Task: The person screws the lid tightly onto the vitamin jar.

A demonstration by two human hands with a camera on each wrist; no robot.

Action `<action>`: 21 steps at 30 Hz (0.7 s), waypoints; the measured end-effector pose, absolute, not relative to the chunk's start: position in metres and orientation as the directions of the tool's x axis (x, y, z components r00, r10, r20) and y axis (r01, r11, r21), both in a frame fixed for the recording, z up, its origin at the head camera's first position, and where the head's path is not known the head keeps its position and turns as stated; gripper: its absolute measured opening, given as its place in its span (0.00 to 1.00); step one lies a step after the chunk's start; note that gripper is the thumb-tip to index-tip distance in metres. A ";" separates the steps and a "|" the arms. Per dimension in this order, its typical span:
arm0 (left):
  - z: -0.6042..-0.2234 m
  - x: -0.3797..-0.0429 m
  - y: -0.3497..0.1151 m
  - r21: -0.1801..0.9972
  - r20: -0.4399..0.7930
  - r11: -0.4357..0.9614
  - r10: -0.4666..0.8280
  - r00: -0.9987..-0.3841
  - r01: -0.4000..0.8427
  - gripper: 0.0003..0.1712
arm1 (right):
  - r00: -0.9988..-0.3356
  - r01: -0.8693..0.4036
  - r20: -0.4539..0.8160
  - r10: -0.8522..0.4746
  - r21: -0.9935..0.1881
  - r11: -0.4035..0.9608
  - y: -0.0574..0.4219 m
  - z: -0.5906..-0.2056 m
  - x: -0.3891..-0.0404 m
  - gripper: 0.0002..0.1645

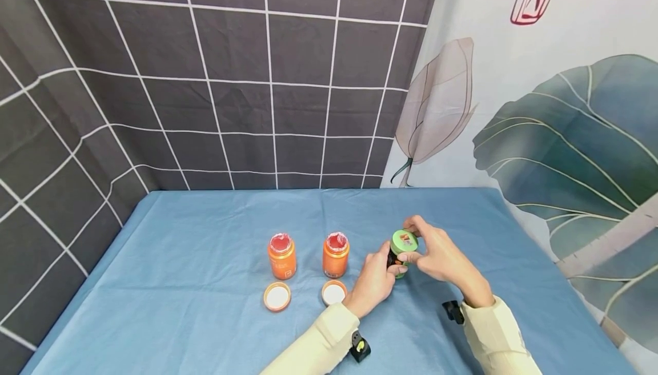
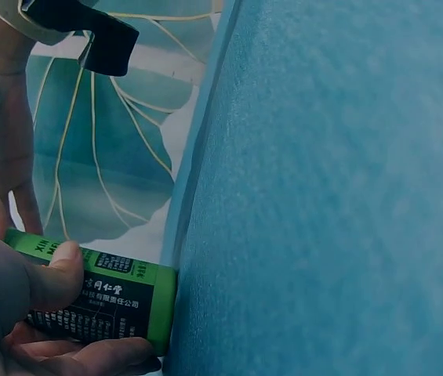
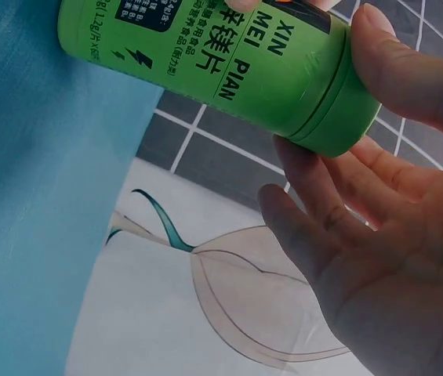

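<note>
A green and black pill bottle (image 1: 398, 261) stands on the blue cloth, its green lid (image 1: 404, 241) on top. My left hand (image 1: 374, 278) grips the bottle's body from the left; in the left wrist view the thumb (image 2: 56, 278) lies across the label and fingers curl beneath. From the right, my right hand (image 1: 437, 252) pinches the lid between thumb and fingers. The right wrist view shows the thumb (image 3: 409, 78) on one side of the lid (image 3: 343, 117) and fingertips on the other, with the printed green side of the bottle (image 3: 221, 63) facing the camera.
Two open orange bottles (image 1: 282, 261) (image 1: 336, 259) with torn reddish seals at their mouths stand left of my hands. In front of them lie two orange-rimmed lids (image 1: 277, 297) (image 1: 333, 293), white insides up. A dark gridded curtain (image 1: 298, 107) hangs behind the table.
</note>
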State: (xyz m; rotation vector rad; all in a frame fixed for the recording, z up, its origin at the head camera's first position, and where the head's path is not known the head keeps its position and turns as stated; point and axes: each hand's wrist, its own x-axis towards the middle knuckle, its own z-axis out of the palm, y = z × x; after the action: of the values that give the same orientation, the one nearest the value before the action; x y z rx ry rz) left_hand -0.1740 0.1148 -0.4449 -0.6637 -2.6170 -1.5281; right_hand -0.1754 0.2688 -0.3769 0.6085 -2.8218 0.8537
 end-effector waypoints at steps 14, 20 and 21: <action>-0.442 -0.173 0.112 0.836 0.212 0.419 0.348 -0.913 0.354 0.17 | -0.887 -0.461 0.227 -0.403 -0.498 0.734 0.271 -0.376 -0.175 0.27; -0.430 -0.171 0.108 0.790 0.209 0.491 0.347 -0.914 0.368 0.16 | -0.890 -0.454 0.220 -0.400 -0.501 0.737 0.270 -0.375 -0.174 0.29; -0.426 -0.171 0.107 0.778 0.205 0.509 0.349 -0.915 0.368 0.16 | -0.891 -0.453 0.218 -0.399 -0.498 0.740 0.270 -0.375 -0.173 0.30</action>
State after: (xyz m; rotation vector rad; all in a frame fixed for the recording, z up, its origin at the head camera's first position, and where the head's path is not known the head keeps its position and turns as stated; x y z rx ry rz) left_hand -0.1705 0.1070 -0.4264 -0.6439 -2.7095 -1.4054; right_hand -0.1733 0.2696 -0.3746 0.6970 -2.8395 0.8504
